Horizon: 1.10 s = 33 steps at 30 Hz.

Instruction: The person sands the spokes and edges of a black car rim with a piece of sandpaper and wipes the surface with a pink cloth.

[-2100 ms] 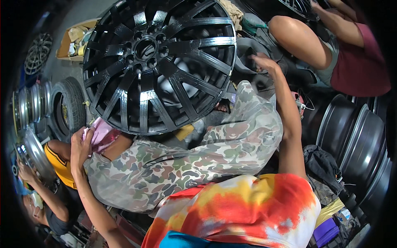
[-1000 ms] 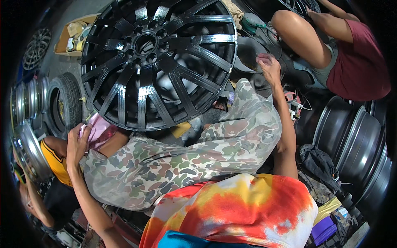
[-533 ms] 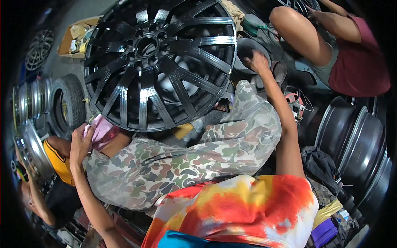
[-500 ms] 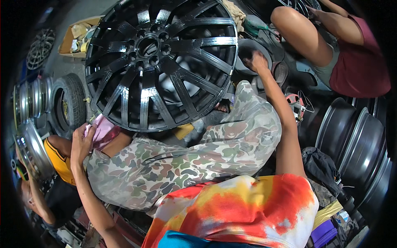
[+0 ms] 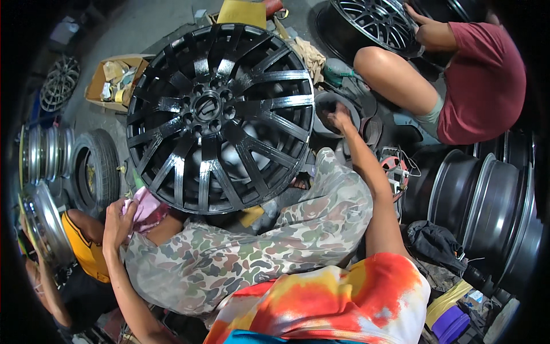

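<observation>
A large black alloy wheel rim [image 5: 209, 107] with wet-looking glossy spokes lies face up in front of my knees. To its left, my left hand [image 5: 118, 222] pinches a pink cloth [image 5: 150, 211] beside a bare leg. My right arm stretches forward past my camouflage trousers. At its end my right hand [image 5: 341, 116] dips into a round grey tub [image 5: 353, 114] beside the wheel's right edge. Its fingers look curled and are dark inside the tub, and whatever they hold is hidden.
A cardboard box [image 5: 117, 82] of scraps stands at the far left, near a tyre [image 5: 96, 169] and silver rims [image 5: 46, 152]. Black rims [image 5: 481, 195] line the right. A co-worker in maroon [image 5: 484, 83] sits at another rim [image 5: 375, 23]; another person [image 5: 86, 246] is at left.
The view has shifted, so the wheel appears lower and whole and more of the far floor shows. My left hand still holds the pink cloth; my right hand remains in the tub.
</observation>
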### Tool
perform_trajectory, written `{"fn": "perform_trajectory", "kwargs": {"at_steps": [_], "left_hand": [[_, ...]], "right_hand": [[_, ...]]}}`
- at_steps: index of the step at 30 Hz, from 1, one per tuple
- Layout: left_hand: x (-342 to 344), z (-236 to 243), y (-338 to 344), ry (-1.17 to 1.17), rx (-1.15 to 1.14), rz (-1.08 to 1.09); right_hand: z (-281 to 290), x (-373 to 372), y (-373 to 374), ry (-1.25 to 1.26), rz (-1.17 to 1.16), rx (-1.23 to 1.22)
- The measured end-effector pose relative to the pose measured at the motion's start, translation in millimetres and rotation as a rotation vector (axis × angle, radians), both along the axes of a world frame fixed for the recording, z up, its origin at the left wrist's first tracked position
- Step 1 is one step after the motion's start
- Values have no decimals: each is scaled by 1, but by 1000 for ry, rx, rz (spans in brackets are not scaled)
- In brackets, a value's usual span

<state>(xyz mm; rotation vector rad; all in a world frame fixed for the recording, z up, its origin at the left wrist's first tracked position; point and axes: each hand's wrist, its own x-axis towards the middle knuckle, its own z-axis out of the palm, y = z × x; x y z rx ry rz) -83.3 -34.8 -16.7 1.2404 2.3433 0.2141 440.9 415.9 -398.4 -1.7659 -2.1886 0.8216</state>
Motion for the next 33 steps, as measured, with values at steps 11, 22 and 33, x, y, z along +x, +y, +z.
{"fn": "perform_trajectory", "kwargs": {"at_steps": [11,22,33], "left_hand": [[0,-1,-2,22,-50,16],[-14,-8,-17,12,-120,80],[-11,-7,-14,-60,-176,68]], "right_hand": [[64,-18,-11,2,-15,-67],[99,-13,-32,-50,-56,40],[90,0,-44,-47,45,19]]}}
